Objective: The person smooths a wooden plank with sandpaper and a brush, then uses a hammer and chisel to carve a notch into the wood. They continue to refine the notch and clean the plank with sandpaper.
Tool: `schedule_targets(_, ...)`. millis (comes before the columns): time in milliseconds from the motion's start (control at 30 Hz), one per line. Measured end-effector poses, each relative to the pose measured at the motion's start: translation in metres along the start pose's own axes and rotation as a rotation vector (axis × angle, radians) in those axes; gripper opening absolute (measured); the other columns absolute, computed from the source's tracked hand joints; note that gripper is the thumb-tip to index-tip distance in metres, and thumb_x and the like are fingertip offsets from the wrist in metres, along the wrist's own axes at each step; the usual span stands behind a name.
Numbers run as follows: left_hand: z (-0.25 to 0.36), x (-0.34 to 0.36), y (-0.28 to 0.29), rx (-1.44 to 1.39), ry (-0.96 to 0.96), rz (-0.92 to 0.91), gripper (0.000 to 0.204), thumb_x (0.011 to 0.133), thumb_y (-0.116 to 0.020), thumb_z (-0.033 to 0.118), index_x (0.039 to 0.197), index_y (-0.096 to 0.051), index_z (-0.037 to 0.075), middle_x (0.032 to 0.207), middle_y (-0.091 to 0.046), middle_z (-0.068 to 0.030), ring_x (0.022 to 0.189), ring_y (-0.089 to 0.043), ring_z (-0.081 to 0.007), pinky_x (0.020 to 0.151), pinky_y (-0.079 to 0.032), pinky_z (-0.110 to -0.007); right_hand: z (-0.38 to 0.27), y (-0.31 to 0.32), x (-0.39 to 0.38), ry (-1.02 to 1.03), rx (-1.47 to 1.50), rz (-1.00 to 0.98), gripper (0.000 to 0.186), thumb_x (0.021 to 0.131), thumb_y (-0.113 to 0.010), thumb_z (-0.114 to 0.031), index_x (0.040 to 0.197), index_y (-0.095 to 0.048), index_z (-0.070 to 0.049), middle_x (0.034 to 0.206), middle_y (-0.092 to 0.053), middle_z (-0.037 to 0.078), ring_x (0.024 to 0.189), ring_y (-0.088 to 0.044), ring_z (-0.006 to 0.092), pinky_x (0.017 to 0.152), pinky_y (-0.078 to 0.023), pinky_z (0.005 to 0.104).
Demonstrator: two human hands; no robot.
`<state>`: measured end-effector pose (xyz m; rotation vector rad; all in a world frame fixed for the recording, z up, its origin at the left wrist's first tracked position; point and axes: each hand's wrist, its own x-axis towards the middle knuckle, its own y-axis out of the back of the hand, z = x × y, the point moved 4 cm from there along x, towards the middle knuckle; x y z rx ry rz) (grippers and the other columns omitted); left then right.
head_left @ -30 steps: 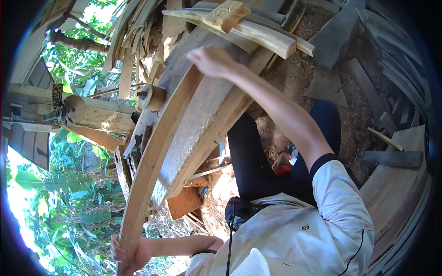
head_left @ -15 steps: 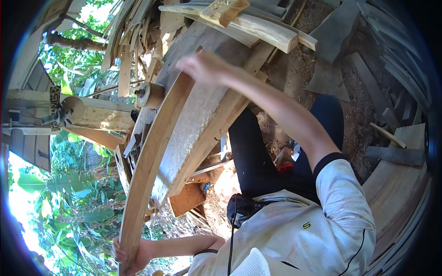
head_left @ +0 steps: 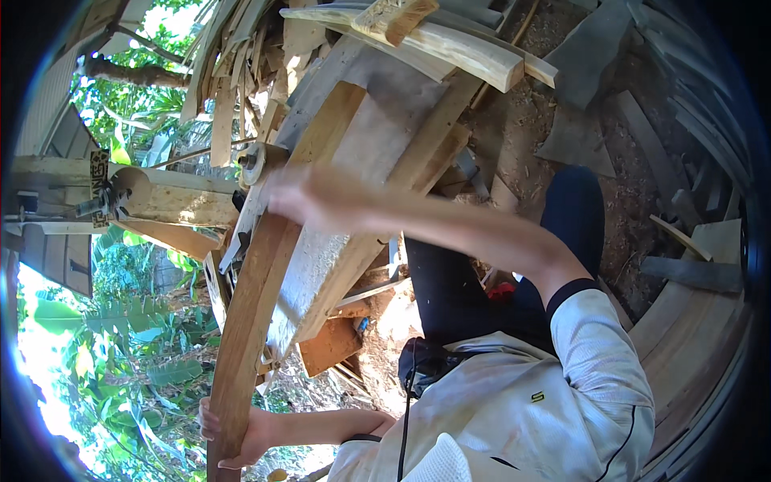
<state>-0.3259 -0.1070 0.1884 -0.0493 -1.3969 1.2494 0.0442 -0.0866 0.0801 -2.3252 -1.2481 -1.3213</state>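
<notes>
A long, slightly curved wooden plank [head_left: 265,265] lies slanted along the left edge of a broad wooden bench top [head_left: 353,169]. Its near end is in my left hand [head_left: 241,434], fingers wrapped round one edge and thumb on the other side. My right hand [head_left: 309,197] is over the middle of the plank, touching or just above it; motion smears its fingers. Beside that hand, at the bench's left edge, sits a round wooden roller or wheel [head_left: 259,163] with a metal centre.
Rough-cut timber pieces [head_left: 450,52] lie across the bench's far end. Thin boards [head_left: 217,104] lean at the far left, and more planks [head_left: 691,313] are stacked at my right. A wooden beam [head_left: 177,205] juts in from the left, before green plants. Wood scraps litter the ground.
My right hand has moved from the plank's far end back towards me, to its middle. The plank has rolled so its broad face shows more. My left hand keeps its grip.
</notes>
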Motion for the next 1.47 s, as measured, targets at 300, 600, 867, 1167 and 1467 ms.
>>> schedule_targets(300,-0.019,-0.021,-0.014,0.22,-0.184,-0.061,0.041,0.076,-0.061,0.043,0.086,-0.043,0.007,0.078,-0.04,-0.0083,0.082,-0.046,-0.0275,0.087,-0.039,-0.044,0.003,-0.007,-0.011,-0.192,-0.071,-0.219,0.028,0.101,-0.052,-0.019,0.121,-0.066,-0.004,0.12,-0.069,0.014,0.111,-0.067,0.0253,0.079,-0.062,0.0391)
schedule_targets(600,-0.012,-0.012,-0.015,0.203,-0.17,0.026,0.038,0.07,-0.059,0.037,0.082,-0.042,0.006,0.075,-0.039,-0.0094,0.075,-0.044,-0.0285,0.088,-0.038,-0.048,-0.029,-0.033,0.003,-0.096,0.054,-0.106,0.031,0.103,-0.049,-0.027,0.114,-0.067,-0.004,0.135,-0.061,0.017,0.115,-0.065,0.0334,0.096,-0.055,0.0442)
schedule_targets(867,-0.01,-0.002,0.0,0.243,-0.151,0.171,0.034,0.069,-0.057,0.036,0.078,-0.042,0.007,0.071,-0.038,-0.0095,0.072,-0.045,-0.0282,0.08,-0.039,-0.046,0.014,-0.026,0.015,-0.337,0.095,-0.299,0.023,0.099,-0.056,-0.023,0.107,-0.067,-0.005,0.11,-0.068,0.016,0.097,-0.069,0.0311,0.086,-0.057,0.0441)
schedule_targets(1167,0.025,0.014,0.042,0.303,-0.081,0.141,0.033,0.068,-0.055,0.035,0.076,-0.039,0.008,0.068,-0.035,-0.0079,0.068,-0.042,-0.0258,0.077,-0.04,-0.044,0.044,-0.035,0.016,-0.317,-0.017,-0.309,0.021,0.1,-0.056,-0.024,0.101,-0.07,-0.009,0.087,-0.07,0.011,0.076,-0.069,0.0262,0.074,-0.058,0.044)
schedule_targets(1467,0.04,0.021,0.072,0.301,-0.04,0.231,0.033,0.067,-0.056,0.034,0.078,-0.039,0.007,0.069,-0.035,-0.007,0.067,-0.041,-0.0248,0.076,-0.04,-0.043,0.07,-0.015,0.023,-0.439,-0.102,-0.466,0.027,0.1,-0.057,-0.02,0.122,-0.069,-0.011,0.125,-0.066,0.023,0.108,-0.07,0.0224,0.093,-0.057,0.0367)
